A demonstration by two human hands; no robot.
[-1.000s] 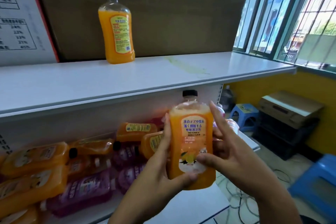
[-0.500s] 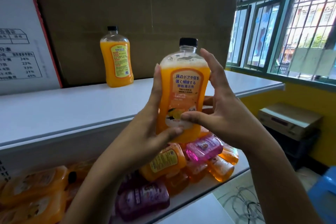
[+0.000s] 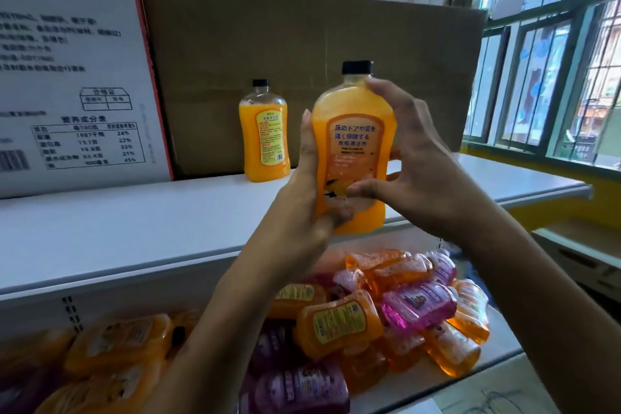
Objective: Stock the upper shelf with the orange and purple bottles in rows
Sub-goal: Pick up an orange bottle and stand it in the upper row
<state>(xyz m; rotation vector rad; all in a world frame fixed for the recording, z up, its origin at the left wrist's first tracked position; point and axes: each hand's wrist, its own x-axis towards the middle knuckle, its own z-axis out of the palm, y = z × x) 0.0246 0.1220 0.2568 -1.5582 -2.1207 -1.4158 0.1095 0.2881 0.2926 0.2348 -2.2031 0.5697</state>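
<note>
Above upper shelf (image 3: 134,228): orange bottle (image 3: 353,158) upright, gripped by left hand (image 3: 302,212) and right hand (image 3: 420,171) together.

Held orange bottle (image 3: 353,158) is showing clear glossy plastic, black matt-looking plastic cap, smooth paper-like label. Second orange bottle (image 3: 265,134) standing on the upper shelf (image 3: 134,228) is looking the same: shiny clear plastic, black cap, yellow label. Shelf surface is reading smooth, white, slightly satin. Brown box (image 3: 302,60) behind is looking like matt corrugated cardboard; white box (image 3: 74,77) is showing smoother printed card. Heap of orange and purple bottles (image 3: 386,319) below is glinting, glossy translucent plastic.
</note>
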